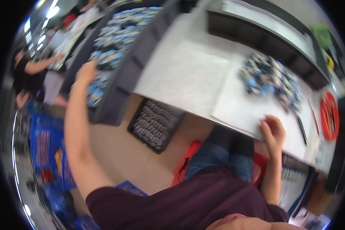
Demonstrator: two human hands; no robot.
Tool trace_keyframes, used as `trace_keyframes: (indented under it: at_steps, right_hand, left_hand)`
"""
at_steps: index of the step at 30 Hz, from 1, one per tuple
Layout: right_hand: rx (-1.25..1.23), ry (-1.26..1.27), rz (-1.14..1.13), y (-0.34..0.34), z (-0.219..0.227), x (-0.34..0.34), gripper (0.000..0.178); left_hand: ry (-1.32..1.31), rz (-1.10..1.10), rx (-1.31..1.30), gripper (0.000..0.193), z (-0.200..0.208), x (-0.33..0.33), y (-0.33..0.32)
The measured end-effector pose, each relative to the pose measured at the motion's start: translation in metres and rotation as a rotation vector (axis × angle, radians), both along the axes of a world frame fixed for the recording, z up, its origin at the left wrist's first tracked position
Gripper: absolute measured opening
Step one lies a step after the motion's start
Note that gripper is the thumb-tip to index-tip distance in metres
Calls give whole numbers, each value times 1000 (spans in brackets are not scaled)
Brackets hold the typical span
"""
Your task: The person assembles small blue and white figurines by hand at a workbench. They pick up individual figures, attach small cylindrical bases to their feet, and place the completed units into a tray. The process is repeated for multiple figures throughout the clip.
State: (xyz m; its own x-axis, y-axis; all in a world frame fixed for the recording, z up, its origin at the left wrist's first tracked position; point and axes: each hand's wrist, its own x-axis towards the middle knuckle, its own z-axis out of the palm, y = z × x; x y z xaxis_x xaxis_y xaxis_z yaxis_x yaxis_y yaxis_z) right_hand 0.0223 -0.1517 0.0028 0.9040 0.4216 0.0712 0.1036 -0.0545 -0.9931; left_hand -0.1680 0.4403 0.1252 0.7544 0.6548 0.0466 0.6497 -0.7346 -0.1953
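Observation:
My left hand (89, 72) reaches out to the far left, over the rim of a long dark grey bin (120, 82). Blue, cream and black small pieces (117, 38) fill that bin in bunched rows; their kind cannot be made out. The left fingertips are blurred against the pieces, so any grip is unclear. At the near edge of the white worktable (180, 73), my right hand (273, 132) hovers with its fingers loosely bent and apart, holding nothing. Beyond it on the table lies a loose pile of the same blue, cream and black pieces (270, 78).
A dark shelf (264, 42) runs along the table's far side. A black pen-like tool (301, 129), a thin red stick (314, 117) and a red tray (329, 116) lie at the right. Below stand a black crate (156, 124) and blue crates (46, 142). Another person (32, 74) works at far left.

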Motion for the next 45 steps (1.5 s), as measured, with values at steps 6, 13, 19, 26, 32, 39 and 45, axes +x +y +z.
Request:
trace_keyframes:
  at_steps: [6,13,19,26,32,39,45]
  right_hand:
    - [-214,-379,-35,18,33,5,21]
    - [-573,-1054,-51,73,29,47,27]
    - [-438,-847,-29,53,44,37,27]
    - [44,-632,-60,46,12,1,22]
    - [118,-492,-28,45,-2,3,21]
    - [55,-510,-22,39,-4,9,21]
    - [212,-89,87,38,6,2,25]
  left_hand:
    - [-667,-546,-149,22,35,66,-166]
    - [-861,-1031,-439,16,-22,113,-325]
    - [-959,-520,-1582,20,-101,138,-380]
    - [-921,-322,-2223,32,-117,161,-404]
    - [-982,-251,-2230,33,-115,160,-406]
    - [-989,-277,-2197,30,-121,161,-403]
    - [-1015,-248,-2228,29,-120,160,-402]
